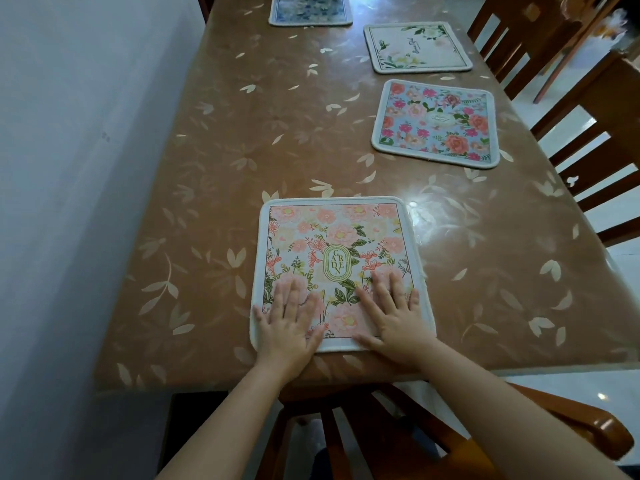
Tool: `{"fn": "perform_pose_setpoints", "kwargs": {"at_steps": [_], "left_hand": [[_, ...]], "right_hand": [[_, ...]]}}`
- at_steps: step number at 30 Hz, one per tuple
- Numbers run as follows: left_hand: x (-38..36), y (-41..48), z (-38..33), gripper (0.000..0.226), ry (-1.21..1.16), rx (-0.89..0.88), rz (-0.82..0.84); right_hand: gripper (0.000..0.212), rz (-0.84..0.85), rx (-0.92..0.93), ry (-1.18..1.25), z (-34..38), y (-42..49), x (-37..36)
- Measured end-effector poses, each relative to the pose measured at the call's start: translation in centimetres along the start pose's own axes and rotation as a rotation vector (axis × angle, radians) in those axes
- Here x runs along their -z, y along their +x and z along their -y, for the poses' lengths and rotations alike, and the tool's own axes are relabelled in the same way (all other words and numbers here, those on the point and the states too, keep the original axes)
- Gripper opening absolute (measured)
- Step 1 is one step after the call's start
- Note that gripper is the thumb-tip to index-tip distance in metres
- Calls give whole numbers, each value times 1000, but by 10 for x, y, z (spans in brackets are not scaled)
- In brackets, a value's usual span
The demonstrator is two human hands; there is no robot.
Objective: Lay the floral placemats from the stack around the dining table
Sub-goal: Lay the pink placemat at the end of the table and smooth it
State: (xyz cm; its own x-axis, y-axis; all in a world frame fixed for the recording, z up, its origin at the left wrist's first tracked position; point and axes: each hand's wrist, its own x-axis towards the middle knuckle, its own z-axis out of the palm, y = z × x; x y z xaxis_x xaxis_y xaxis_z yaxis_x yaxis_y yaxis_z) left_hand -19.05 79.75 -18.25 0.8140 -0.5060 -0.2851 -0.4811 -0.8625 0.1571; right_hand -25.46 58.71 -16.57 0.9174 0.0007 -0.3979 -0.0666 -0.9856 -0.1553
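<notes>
Hands, left and right, grip spread flat on nearest placemat, farthest placemat cut off

The desk wears a glossy brown cover strewn with pale cream leaves. The near mat shows peach and pink blooms, green leaves and a green oval reading GARDEN. The next mat is light blue with pink and coral roses. The third mat is cream with white flowers. The far mat is blue-grey. The chairs are reddish-brown wood.
</notes>
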Motion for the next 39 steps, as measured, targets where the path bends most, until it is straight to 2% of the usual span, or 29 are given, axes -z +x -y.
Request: {"fn": "perform_pose_setpoints", "kwargs": {"at_steps": [3, 6, 22, 25, 29, 39], "left_hand": [[0, 16, -4, 62, 26, 30, -31], [4, 28, -6, 59, 16, 47, -48], [35, 144, 10, 57, -24, 78, -162], [40, 161, 13, 60, -42, 101, -165], [42, 165, 14, 60, -44, 142, -184], [24, 101, 18, 56, -39, 135, -213]], "right_hand": [[91, -81, -50, -16, 8, 11, -7], [93, -110, -11, -9, 3, 23, -3], [86, -290, -9, 5, -33, 150, 49], [83, -334, -57, 58, -38, 163, 52], [78, -355, -178, 86, -39, 161, 52], [72, -320, -149, 77, -38, 89, 25]]}}
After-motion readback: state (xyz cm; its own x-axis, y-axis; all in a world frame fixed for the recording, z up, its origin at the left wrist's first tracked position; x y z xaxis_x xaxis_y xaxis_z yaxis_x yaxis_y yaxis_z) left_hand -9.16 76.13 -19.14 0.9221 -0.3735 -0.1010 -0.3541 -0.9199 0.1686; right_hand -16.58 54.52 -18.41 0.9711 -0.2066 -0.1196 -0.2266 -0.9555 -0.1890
